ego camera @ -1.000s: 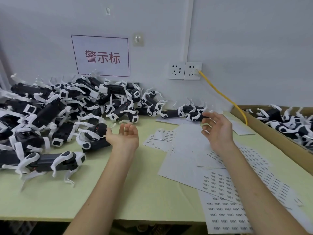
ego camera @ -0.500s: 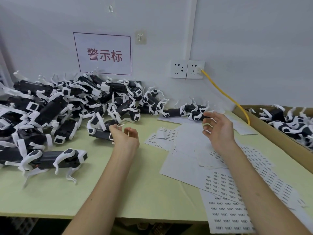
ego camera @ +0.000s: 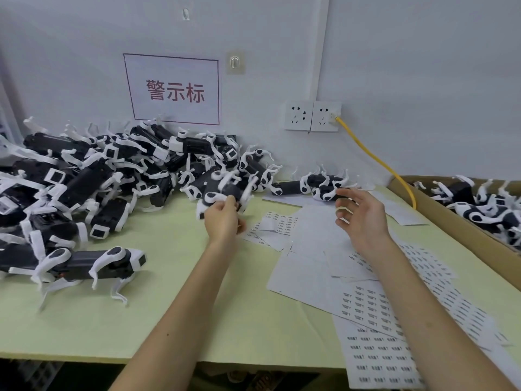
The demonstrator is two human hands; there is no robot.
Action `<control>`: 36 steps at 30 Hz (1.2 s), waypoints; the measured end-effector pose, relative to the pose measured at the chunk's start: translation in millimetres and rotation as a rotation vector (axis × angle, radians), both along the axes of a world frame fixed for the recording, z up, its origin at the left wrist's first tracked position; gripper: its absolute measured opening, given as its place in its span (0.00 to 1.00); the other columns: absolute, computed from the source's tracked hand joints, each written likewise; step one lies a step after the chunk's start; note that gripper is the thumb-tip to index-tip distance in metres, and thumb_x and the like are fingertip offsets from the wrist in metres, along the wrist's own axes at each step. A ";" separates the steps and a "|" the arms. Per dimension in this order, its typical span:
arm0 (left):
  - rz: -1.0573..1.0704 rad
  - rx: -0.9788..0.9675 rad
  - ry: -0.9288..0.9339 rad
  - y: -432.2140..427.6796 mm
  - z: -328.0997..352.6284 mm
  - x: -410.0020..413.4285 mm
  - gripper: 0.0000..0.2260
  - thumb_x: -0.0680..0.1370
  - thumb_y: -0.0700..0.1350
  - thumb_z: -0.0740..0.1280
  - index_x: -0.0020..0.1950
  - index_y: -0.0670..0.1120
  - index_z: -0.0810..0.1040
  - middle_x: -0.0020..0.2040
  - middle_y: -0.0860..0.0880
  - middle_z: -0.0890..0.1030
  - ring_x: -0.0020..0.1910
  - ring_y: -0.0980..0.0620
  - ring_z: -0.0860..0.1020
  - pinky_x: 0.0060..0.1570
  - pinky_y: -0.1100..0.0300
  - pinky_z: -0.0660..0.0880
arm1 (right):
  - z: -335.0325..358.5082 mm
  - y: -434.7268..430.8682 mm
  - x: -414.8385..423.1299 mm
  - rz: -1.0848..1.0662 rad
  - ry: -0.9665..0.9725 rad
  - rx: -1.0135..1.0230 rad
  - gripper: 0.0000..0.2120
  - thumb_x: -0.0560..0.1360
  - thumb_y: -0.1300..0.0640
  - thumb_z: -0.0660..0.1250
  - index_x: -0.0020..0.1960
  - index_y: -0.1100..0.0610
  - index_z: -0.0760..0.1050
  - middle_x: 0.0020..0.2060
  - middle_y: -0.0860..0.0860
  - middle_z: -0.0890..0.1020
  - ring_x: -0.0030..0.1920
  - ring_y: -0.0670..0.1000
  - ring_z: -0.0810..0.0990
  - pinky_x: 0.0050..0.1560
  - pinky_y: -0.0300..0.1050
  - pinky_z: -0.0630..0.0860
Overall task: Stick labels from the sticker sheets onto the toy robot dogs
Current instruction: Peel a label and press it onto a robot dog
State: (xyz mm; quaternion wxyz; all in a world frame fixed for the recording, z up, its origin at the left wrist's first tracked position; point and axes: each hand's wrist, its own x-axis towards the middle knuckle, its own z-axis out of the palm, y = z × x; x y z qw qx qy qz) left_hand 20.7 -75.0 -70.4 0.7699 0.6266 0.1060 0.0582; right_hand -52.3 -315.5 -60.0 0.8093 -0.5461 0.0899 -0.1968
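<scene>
Pale green table (ego camera: 169, 320): the left hand (ego camera: 222, 221) grips one toy robot dog (ego camera: 225, 190) near the far edge; the right hand (ego camera: 363, 218) hovers loose-fingered above the sticker sheets (ego camera: 372, 303). The dog looks light and rigid, with fragile thin legs; better to hold the body.

This looks like a small production workshop, at a bench for batch handwork. A pale green desk (ego camera: 158, 314) stands against a bare white wall (ego camera: 423, 66). At the left of the frame it carries a heap of dozens of identical black-and-white toy robot dogs (ego camera: 112, 176), and a cardboard box (ego camera: 465, 230) at the right edge holds more. Printed sticker sheets (ego camera: 375, 303) lie spread over the lower right. At upper left a paper sign (ego camera: 172, 88) with red Chinese characters is stuck to the wall. Just right of it are wall sockets (ego camera: 311, 115) with a yellow cable (ego camera: 375, 159) plugged in.
</scene>
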 end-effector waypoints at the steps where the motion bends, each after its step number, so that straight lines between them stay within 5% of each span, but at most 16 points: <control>1: -0.013 0.157 -0.091 -0.2 -2.5 -0.6 0.14 0.83 0.42 0.62 0.38 0.42 0.70 0.28 0.48 0.72 0.24 0.49 0.73 0.32 0.56 0.74 | 0.0 0.1 0.2 0.006 0.002 -0.002 0.11 0.78 0.52 0.65 0.47 0.57 0.82 0.36 0.51 0.78 0.32 0.49 0.72 0.35 0.42 0.67; 6: -0.001 0.784 -0.289 -5.0 -13.4 -4.6 0.15 0.85 0.50 0.63 0.41 0.45 0.76 0.37 0.46 0.79 0.41 0.40 0.79 0.39 0.51 0.71 | 0.2 0.8 0.5 0.025 0.020 -0.030 0.10 0.79 0.53 0.64 0.48 0.57 0.81 0.36 0.51 0.78 0.32 0.49 0.72 0.35 0.42 0.66; 9: 0.030 0.888 -0.426 -6.8 -13.3 -4.3 0.15 0.85 0.50 0.62 0.40 0.47 0.73 0.41 0.48 0.77 0.41 0.42 0.76 0.38 0.53 0.65 | -0.6 1.5 1.0 0.020 0.038 -0.082 0.09 0.79 0.54 0.64 0.47 0.56 0.81 0.36 0.51 0.79 0.31 0.49 0.73 0.35 0.41 0.67; 12: -0.019 0.938 -0.613 -9.2 -15.1 -4.0 0.13 0.86 0.49 0.62 0.52 0.41 0.81 0.53 0.47 0.76 0.52 0.45 0.75 0.46 0.56 0.65 | -1.5 2.4 1.5 0.018 0.021 -0.177 0.06 0.78 0.54 0.68 0.49 0.53 0.83 0.40 0.51 0.82 0.35 0.49 0.79 0.39 0.43 0.69; 14: -0.131 0.889 -0.738 -13.4 -15.4 -7.1 0.12 0.86 0.48 0.62 0.54 0.41 0.81 0.53 0.50 0.74 0.54 0.47 0.74 0.48 0.57 0.65 | -2.4 5.8 2.0 0.056 -0.025 -0.250 0.08 0.79 0.54 0.69 0.57 0.50 0.83 0.49 0.50 0.84 0.45 0.50 0.84 0.45 0.44 0.72; 18: -0.361 0.690 -0.925 -21.4 -8.3 -25.7 0.13 0.85 0.48 0.60 0.40 0.56 0.66 0.44 0.60 0.68 0.45 0.60 0.69 0.44 0.61 0.66 | -1.8 18.6 1.6 0.164 -0.092 -0.319 0.18 0.74 0.48 0.72 0.63 0.39 0.79 0.60 0.46 0.80 0.64 0.47 0.80 0.56 0.47 0.76; 24: -0.504 0.537 -0.810 -25.1 -4.7 -35.6 0.14 0.86 0.41 0.61 0.41 0.50 0.71 0.45 0.62 0.70 0.47 0.58 0.72 0.48 0.65 0.70 | -2.0 21.8 -0.1 0.189 -0.089 -0.311 0.19 0.74 0.52 0.75 0.65 0.49 0.80 0.58 0.53 0.82 0.61 0.54 0.82 0.54 0.46 0.80; 28: -0.559 0.143 -0.480 -25.8 1.8 -32.4 0.04 0.83 0.38 0.66 0.53 0.43 0.81 0.48 0.53 0.85 0.49 0.49 0.85 0.53 0.55 0.82 | -6.3 18.4 3.6 0.114 -0.065 -0.279 0.13 0.76 0.57 0.74 0.60 0.50 0.82 0.51 0.50 0.84 0.54 0.53 0.85 0.54 0.53 0.83; 32: -0.446 -0.093 -0.356 -15.2 4.5 -23.5 0.03 0.82 0.36 0.69 0.53 0.42 0.81 0.44 0.45 0.87 0.40 0.49 0.86 0.42 0.60 0.82 | -6.1 17.6 3.4 0.072 -0.019 -0.234 0.14 0.75 0.51 0.76 0.59 0.52 0.82 0.48 0.50 0.85 0.48 0.53 0.87 0.41 0.45 0.83; 36: -0.290 -0.031 -0.361 -15.4 2.2 -23.5 0.05 0.80 0.35 0.70 0.51 0.44 0.79 0.41 0.47 0.86 0.38 0.49 0.85 0.43 0.58 0.82 | -7.6 15.8 3.5 0.017 -0.004 -0.176 0.26 0.65 0.40 0.77 0.56 0.55 0.83 0.45 0.49 0.85 0.47 0.55 0.87 0.38 0.44 0.82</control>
